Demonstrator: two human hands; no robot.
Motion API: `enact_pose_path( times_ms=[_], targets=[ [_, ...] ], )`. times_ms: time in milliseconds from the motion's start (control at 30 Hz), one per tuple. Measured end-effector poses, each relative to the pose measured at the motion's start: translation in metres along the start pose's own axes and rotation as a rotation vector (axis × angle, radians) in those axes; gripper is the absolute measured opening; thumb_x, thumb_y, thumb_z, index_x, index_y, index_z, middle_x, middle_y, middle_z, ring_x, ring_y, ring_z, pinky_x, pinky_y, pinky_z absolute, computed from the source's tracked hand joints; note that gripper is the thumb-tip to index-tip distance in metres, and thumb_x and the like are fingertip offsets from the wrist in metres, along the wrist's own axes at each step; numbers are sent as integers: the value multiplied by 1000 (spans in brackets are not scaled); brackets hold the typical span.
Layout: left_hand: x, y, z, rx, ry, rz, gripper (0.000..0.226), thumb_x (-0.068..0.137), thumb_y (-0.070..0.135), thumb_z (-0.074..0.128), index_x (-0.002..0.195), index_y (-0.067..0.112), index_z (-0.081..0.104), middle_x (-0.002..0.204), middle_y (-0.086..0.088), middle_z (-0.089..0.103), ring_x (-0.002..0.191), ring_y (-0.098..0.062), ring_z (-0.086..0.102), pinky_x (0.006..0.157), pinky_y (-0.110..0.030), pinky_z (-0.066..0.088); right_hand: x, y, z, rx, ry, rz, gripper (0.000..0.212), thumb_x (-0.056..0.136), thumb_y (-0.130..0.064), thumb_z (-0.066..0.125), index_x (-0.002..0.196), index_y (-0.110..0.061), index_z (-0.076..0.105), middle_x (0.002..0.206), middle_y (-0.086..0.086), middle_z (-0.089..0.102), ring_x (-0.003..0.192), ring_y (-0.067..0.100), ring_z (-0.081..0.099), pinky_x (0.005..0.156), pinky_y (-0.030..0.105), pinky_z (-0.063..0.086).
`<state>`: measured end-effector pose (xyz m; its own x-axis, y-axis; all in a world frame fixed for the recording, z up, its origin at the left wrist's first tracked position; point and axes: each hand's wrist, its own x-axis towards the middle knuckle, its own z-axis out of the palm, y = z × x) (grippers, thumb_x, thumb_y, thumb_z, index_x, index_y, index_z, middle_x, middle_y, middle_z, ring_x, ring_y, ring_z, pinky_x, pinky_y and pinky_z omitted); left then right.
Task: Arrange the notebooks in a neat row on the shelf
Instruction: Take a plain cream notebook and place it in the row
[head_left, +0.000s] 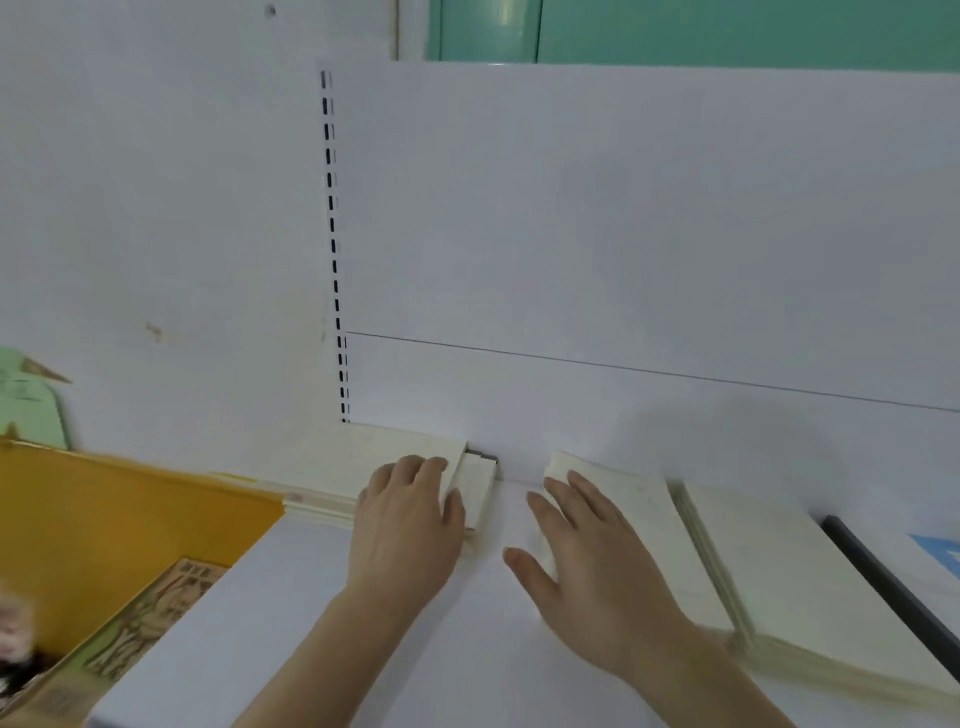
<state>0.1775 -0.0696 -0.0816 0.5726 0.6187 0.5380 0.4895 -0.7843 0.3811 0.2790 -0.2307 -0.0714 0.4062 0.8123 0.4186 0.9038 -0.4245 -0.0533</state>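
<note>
My left hand (410, 525) is lying flat, fingers straight, on the left stack (363, 462) of cream notebooks; its thumb is pressing against the stack's right edge, gripping nothing. My right hand (587, 566) is also lying open, fingers spread, resting on the middle stack (618, 499), its thumb hanging over the bare shelf (311, 597). Between the 2 hands a gap of white shelf is showing, and this gap is the relation that matters: the middle stack is lying to the right of the left one, long axis running near to far but skewed, its far corner leaning left. The right hand is nearer to it, so I judge a leftward push is coming. A 3rd stack (779, 571) is lying just right, touching or nearly touching the middle one; motion blur is hiding the seam. A small dark bracket (483, 457) is sitting at the far end of the gap and could be catching a corner. A yellow box (104, 519) is standing left.
</note>
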Motion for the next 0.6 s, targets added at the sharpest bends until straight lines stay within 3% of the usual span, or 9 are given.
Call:
enact_pose_path(
  times_ms=[67, 100, 200, 267, 333, 400, 500, 600],
  targets=[
    [2, -29, -3, 103, 5, -19, 46, 91, 41, 50, 123, 12, 65, 127, -11, 63, 121, -36, 54, 99, -48, 46, 16, -18, 10, 18, 23, -30, 69, 92, -59, 19, 146, -20, 36, 155, 1, 30, 146, 21, 15, 115, 30, 10],
    [3, -41, -5, 144, -36, -47, 59, 90, 51, 37, 128, 13, 62, 135, -12, 59, 129, -37, 49, 104, -50, 42, 24, -25, 14, 25, 23, -34, 69, 91, -58, 19, 145, -19, 36, 154, 2, 31, 146, 22, 17, 116, 32, 15],
    [7, -75, -16, 264, -265, -79, 96, 77, 77, 1, 151, 26, 34, 163, -6, 23, 151, -33, 9, 121, -52, 8, 53, -51, 35, 21, -11, -8, 65, 91, -50, 27, 145, -15, 37, 154, 7, 31, 145, 26, 21, 116, 39, 25],
    [10, -93, -22, 268, -355, -35, 102, 73, 87, -1, 155, 32, 22, 166, 1, 11, 153, -28, -5, 121, -51, -5, 68, -66, 50, -5, -32, 24, 66, 88, -50, 31, 140, -12, 44, 148, 12, 41, 139, 31, 34, 110, 42, 36],
    [11, -106, -28, 272, -402, 33, 93, 79, 83, 6, 156, 33, 19, 165, 5, 13, 153, -25, -1, 123, -51, -3, 78, -78, 63, -45, -63, 33, 63, 86, -49, 36, 132, -11, 53, 139, 13, 52, 129, 33, 48, 102, 44, 44],
    [13, -118, -32, 272, -381, 102, 69, 94, 67, 17, 154, 33, 21, 163, 8, 19, 152, -23, 7, 123, -49, 4, 83, -87, 66, -77, -29, 12, 47, 83, -43, 49, 117, -15, 64, 118, 8, 66, 110, 29, 62, 91, 41, 51],
    [15, -129, -36, 173, -287, 166, 55, 99, 54, 22, 149, 33, 34, 155, 13, 34, 148, -19, 20, 123, -46, 11, 83, -93, 57, -100, 33, 9, 22, 77, -37, 60, 91, -25, 71, 86, -3, 71, 78, 19, 68, 72, 35, 56],
    [15, -130, -35, -26, -185, 185, 46, 100, 44, 39, 141, 26, 50, 144, 10, 51, 142, -19, 36, 121, -46, 22, 75, -97, 46, -110, -15, 49, 26, 88, -38, 49, 101, -25, 68, 94, -5, 71, 86, 22, 66, 68, 38, 55]
  ],
)
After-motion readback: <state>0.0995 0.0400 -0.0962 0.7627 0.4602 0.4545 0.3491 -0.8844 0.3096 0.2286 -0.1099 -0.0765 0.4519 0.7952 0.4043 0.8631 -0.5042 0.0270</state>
